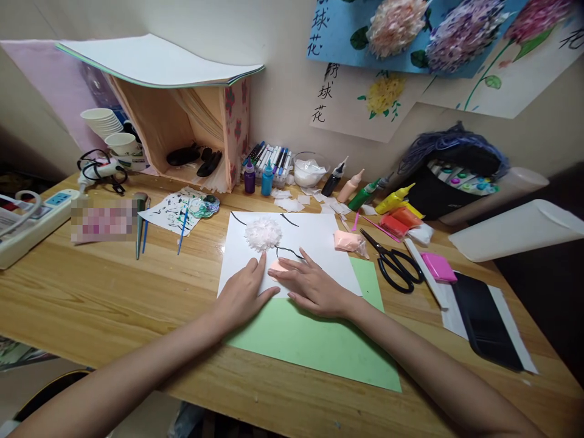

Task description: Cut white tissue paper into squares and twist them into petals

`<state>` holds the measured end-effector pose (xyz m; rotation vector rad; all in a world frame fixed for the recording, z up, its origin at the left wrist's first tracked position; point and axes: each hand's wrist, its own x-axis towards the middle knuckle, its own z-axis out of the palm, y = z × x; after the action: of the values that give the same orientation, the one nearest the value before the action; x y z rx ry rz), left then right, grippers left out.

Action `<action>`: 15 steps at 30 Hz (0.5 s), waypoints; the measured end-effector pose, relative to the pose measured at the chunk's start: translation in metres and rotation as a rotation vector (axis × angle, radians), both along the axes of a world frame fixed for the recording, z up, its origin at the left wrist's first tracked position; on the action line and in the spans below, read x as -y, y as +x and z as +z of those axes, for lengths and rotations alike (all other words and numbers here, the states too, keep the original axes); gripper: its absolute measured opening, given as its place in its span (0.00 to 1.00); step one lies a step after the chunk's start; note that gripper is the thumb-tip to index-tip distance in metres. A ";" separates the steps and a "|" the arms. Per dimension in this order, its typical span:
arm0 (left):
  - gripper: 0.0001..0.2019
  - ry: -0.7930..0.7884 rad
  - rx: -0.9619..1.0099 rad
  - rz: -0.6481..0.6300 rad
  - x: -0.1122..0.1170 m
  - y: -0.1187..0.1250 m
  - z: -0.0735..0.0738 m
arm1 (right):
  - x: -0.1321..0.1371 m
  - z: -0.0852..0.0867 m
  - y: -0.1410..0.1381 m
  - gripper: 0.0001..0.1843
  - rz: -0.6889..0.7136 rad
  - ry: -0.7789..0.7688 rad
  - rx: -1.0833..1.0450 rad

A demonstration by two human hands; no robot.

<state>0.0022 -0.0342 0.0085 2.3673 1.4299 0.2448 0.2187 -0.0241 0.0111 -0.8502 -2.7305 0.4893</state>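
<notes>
A white sheet of paper (337,243) lies over a green sheet (314,340), with black curved lines drawn on it. On its upper part sits a pale pink, ruffled paper flower (263,233). My left hand (244,286) rests flat on the paper just below the flower, fingers and thumb apart, index fingertip close to its lower edge. A flat piece of peach clay (279,266) is on the paper between my hands. Over its right side spread the outstretched fingers of my right hand (314,283), which touch it and partly hide it.
Right of the paper lie a wrapped peach clay pack (349,241), black scissors (396,264) and a pink pack (438,267). Behind stand several paint bottles (267,179) and a bowl (310,170). Brushes (182,228), a paint-stained sheet (171,210) and a power strip (43,222) lie left.
</notes>
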 end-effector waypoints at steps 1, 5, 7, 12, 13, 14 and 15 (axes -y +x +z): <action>0.33 0.001 -0.002 0.001 0.000 0.000 0.000 | 0.000 0.000 0.000 0.27 0.002 -0.004 -0.001; 0.33 -0.022 -0.010 0.003 0.000 0.001 0.001 | 0.001 0.001 0.001 0.29 0.013 -0.008 0.006; 0.33 -0.033 -0.017 0.006 -0.001 0.001 0.002 | 0.002 0.001 0.002 0.29 0.019 -0.014 0.025; 0.33 -0.045 -0.021 0.001 -0.001 0.001 0.004 | 0.004 0.000 0.004 0.31 0.031 0.021 0.032; 0.33 -0.046 -0.021 0.001 -0.001 0.001 0.004 | 0.005 -0.001 0.005 0.31 0.028 0.025 0.034; 0.33 -0.046 -0.020 0.001 -0.001 0.001 0.004 | 0.005 -0.001 0.005 0.31 0.024 0.027 0.036; 0.33 -0.042 -0.017 0.001 0.000 0.001 0.003 | 0.006 -0.002 0.006 0.30 0.018 0.030 0.036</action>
<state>0.0030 -0.0338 0.0118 2.3405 1.4303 0.1934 0.2244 -0.0300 0.0095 -0.8360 -2.7728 0.4394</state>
